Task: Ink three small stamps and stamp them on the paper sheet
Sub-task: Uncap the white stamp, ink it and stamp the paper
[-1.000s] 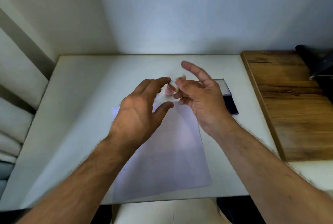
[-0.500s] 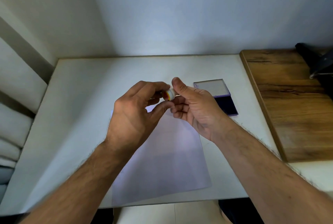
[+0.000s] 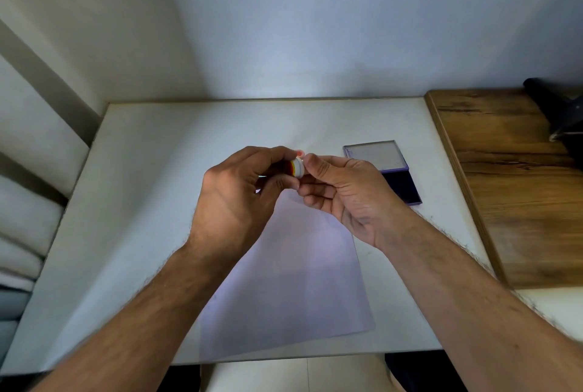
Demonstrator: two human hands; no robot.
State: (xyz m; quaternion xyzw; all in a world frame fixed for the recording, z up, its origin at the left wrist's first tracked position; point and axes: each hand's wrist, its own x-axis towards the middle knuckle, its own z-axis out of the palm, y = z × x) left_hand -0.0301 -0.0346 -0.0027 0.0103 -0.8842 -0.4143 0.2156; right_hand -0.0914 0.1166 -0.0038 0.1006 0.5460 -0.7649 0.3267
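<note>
A small round stamp (image 3: 297,167), white with red and yellow bands, is pinched between my two hands above the top edge of the paper sheet (image 3: 293,281). My left hand (image 3: 236,199) grips its left side with thumb and fingers. My right hand (image 3: 344,193) holds its right end with the thumb on top. A pink bit (image 3: 299,152) of another small thing peeks out just behind the fingers. The ink pad (image 3: 400,185) lies open at the right, its clear lid (image 3: 373,155) flipped back.
The white table (image 3: 142,202) ends at the wall behind and at a front edge near me. A raised wooden board (image 3: 517,186) borders it on the right, with a dark object (image 3: 558,114) at its far corner. Pale cushions (image 3: 25,227) lie off the left side.
Both hands came together on the small stamp and lifted it slightly toward me. A second ago my right hand's fingers were spread; now they close on the stamp's end.
</note>
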